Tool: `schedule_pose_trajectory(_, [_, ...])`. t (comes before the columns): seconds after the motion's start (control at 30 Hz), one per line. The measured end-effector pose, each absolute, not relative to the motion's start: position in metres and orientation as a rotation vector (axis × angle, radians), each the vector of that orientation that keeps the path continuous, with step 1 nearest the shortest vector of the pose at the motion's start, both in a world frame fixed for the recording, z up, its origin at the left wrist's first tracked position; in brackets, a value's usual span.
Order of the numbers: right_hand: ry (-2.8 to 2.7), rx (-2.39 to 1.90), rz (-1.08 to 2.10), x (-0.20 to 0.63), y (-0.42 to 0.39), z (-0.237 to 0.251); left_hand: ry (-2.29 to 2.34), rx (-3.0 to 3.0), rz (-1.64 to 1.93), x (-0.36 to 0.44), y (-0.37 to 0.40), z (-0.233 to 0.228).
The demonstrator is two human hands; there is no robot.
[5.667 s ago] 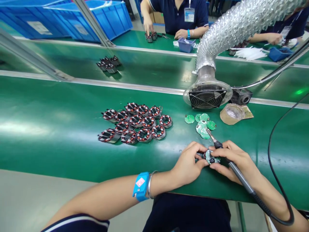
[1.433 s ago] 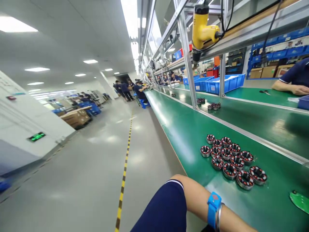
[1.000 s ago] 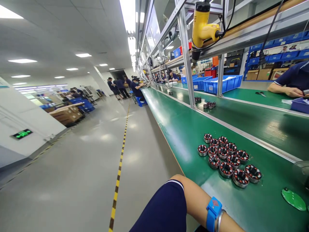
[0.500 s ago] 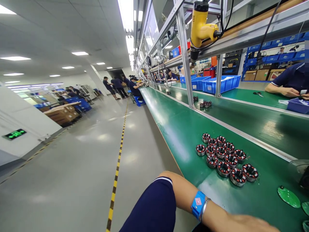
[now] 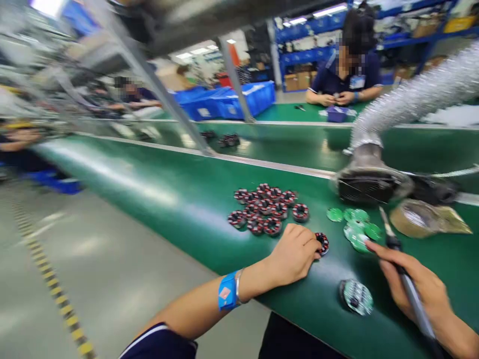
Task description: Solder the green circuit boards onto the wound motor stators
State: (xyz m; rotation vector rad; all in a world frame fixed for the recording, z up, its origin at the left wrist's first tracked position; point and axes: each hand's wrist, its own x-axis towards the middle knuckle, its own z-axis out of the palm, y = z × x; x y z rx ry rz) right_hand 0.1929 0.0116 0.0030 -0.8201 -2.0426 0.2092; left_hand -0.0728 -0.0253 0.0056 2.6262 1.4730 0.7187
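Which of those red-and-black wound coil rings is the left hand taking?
The coil ring at the left hand's fingertips, lying alone, apart from the cluster behind it.

This is a factory assembly line for electrical parts. A long green workbench (image 5: 157, 199) runs beside a bare floor with yellow-striped tape (image 5: 48, 294), and on it lie wound stator coils (image 5: 264, 209) and round green circuit boards (image 5: 355, 227) under a foil fume-extraction duct (image 5: 411, 99). On the far side, uniformed workers (image 5: 346, 75) sit near blue parts bins (image 5: 232, 102) and stocked shelving.
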Motion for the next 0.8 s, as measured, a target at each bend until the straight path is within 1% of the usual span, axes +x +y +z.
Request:
schedule_pose_trajectory(0.17, [-2.160,-0.937,0.415,0.213,0.009,-0.009,0.978,2.530,0.953,-0.033,-0.006,-0.009])
schedule_pose_trajectory(0.27, [-2.202,-0.960,0.553,0.215,0.008,-0.013,0.863,2.329,1.054,-0.022,0.002,-0.011])
schedule_pose_trajectory(0.4, [-2.185,-0.935,0.685,0.208,0.008,-0.020,0.925,1.970,1.071,-0.020,0.007,-0.011])
schedule_pose_trajectory(0.6, [-2.110,-0.950,0.696,0.199,0.006,-0.027,1.215,1.214,1.024,-0.027,0.016,-0.011])
schedule_pose_trajectory(0.73, [-2.093,-0.927,0.624,0.198,0.004,-0.030,1.275,1.166,1.134,-0.033,0.021,0.004])
schedule_pose_trajectory(0.8, [-2.087,-0.926,0.599,0.198,0.003,-0.031,1.174,1.194,0.993,-0.034,0.021,0.011])
